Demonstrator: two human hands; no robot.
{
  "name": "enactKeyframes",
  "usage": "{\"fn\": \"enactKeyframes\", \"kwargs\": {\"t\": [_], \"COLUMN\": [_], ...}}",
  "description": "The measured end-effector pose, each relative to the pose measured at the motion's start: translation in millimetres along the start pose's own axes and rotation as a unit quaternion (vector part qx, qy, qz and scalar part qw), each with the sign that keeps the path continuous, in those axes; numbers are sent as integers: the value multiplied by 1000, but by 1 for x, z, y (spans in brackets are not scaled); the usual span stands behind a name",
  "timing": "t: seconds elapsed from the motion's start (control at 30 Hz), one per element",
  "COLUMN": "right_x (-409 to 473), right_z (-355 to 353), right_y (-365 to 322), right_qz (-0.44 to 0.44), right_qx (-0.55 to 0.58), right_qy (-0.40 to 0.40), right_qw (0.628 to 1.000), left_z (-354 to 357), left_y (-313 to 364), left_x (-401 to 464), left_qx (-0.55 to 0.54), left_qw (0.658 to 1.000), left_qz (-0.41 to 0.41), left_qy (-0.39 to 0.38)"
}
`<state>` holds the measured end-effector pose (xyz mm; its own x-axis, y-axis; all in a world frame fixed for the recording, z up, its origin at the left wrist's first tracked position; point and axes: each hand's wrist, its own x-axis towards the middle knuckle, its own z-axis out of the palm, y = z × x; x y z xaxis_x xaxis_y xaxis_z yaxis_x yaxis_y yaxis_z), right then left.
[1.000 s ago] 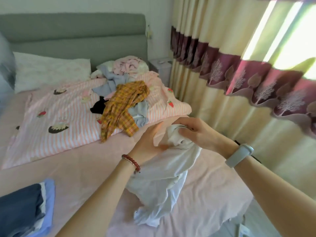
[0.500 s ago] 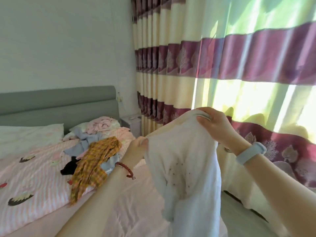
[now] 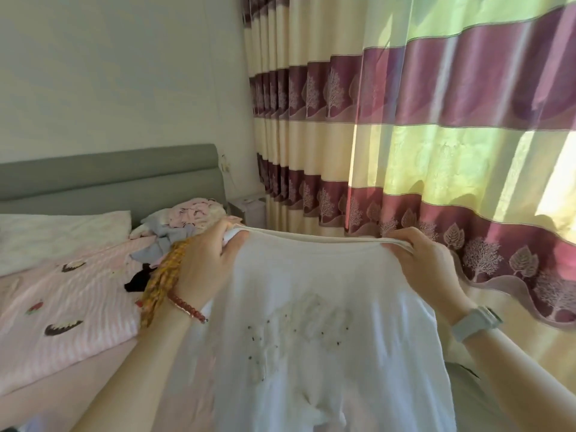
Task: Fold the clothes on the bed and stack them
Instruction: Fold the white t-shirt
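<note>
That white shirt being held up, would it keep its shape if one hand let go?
Probably not. The white shirt hangs limp below the left hand and right hand, so it looks floppy. It seems thin and light, likely to droop and bunch.

The person's forearms are showing bare, with no sleeves reaching them. The left hand (image 3: 205, 269) is wearing a bracelet of small dark red beads (image 3: 186, 305) at the wrist. The right hand (image 3: 433, 272) is wearing a pale grey-blue band (image 3: 475, 322), smooth and wide with a rounded rectangular face, at its wrist.
</note>
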<state>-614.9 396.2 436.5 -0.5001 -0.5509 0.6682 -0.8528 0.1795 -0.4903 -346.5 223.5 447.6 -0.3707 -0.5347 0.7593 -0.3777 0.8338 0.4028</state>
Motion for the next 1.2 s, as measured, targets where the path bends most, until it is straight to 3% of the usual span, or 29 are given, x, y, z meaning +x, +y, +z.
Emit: {"fn": "enactKeyframes", "kwargs": {"t": [0.1, 0.3, 0.6, 0.8, 0.97, 1.1, 1.2], "right_x": [-17, -20, 21, 71, 132, 149, 95], "right_z": [16, 46, 119, 225, 364, 478, 524], "right_y": [-6, -8, -29, -42, -50, -40, -12], "right_qz": [32, -29, -109, -72, -16, 79, 101], "right_qx": [128, 183, 205, 180, 116, 46, 35], "right_qy": [96, 124, 151, 67, -63, -285, -369], "right_qw": [987, 975, 961, 979, 991, 954, 923], "left_z": [-9, -32, -40, -9, 46, 104, 152], "left_y": [2, 4, -40, -131, -269, -378, -428], "left_x": [-26, -48, -37, 3, 56, 54, -17], "left_qx": [37, 35, 85, 148, 215, 237, 160], "left_qw": [999, 995, 979, 967, 941, 897, 880], "left_qz": [-15, -91, -147, -186, -260, -369, -431], "left_qy": [-3, -20, 109, 89, 42, -57, -117]}}
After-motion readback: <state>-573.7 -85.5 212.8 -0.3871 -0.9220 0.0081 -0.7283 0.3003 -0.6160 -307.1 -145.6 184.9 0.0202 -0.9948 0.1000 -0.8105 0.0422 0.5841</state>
